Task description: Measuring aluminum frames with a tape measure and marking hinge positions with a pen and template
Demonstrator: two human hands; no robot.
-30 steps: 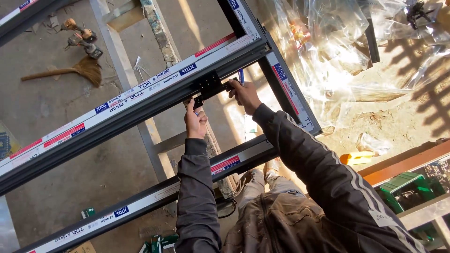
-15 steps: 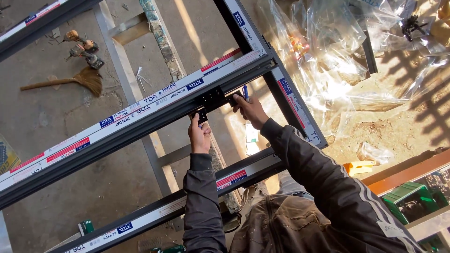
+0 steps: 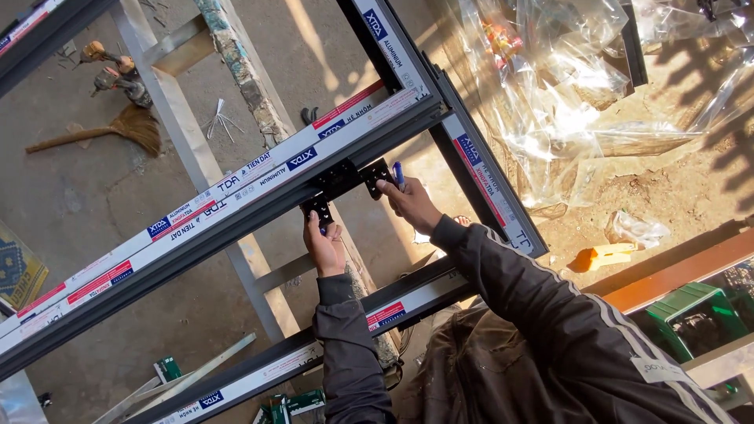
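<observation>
Pinching a black bracket (image 3: 345, 182) against the label-striped frame bar (image 3: 236, 196), left hand (image 3: 325, 247); right hand (image 3: 410, 204) gripping it.

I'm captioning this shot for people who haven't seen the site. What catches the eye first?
The long aluminium frame bar crossing the middle, where the left hand and right hand press a black bracket. Next, crumpled clear plastic sheeting at upper right and a broom on the ground at upper left.

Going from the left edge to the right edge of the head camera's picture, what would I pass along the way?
Broom → left hand on the black bracket → right hand holding a blue-tipped tool → clear plastic sheeting → yellow object on the ground → green crate.
</observation>
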